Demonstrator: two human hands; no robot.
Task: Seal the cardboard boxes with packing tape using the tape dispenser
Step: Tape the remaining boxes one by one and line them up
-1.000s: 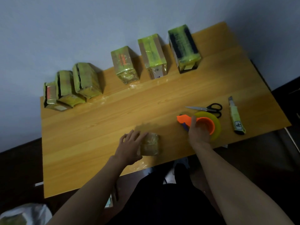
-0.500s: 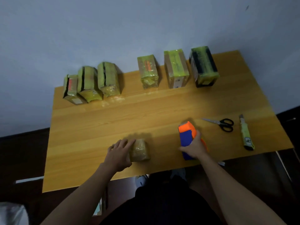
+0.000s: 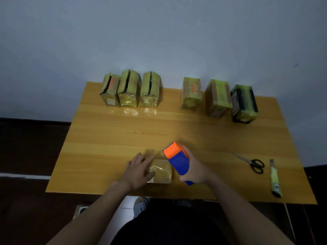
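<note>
**Dispenser raised beside the small box**

Head view: Low in the middle of the frame, a small box [image 3: 160, 171] lies flat on the table [image 3: 109, 144] near its front edge. The left hand [image 3: 138, 171] rests on the box's left side, fingers straight and slightly spread, pressing it down. The right hand [image 3: 192, 169] has its fingers wrapped tight round the dispenser [image 3: 177, 160], which is tilted with its orange nose up and away, just right of the box and seemingly above the table. Whether it touches the box cannot be told.

Risks, as a judgement: the box is small and looks light, so the pull of the tape could drag or tip it if the left hand eases off. The left fingers lie where the strip might run, so tape could catch them. If the nose comes down off-centre, the strip would miss the seam or wrinkle.

The box is brownish with a glossy, crinkled sheen on top, which suggests film or tape already there; its flaps cannot be made out in the dim, blurred picture.

Along the table's far edge, upper centre, six boxes [image 3: 130, 89] stand in two groups of three, yellow-green and shiny. At lower right lie scissors [image 3: 254, 164] and a knife [image 3: 275, 179].
</note>
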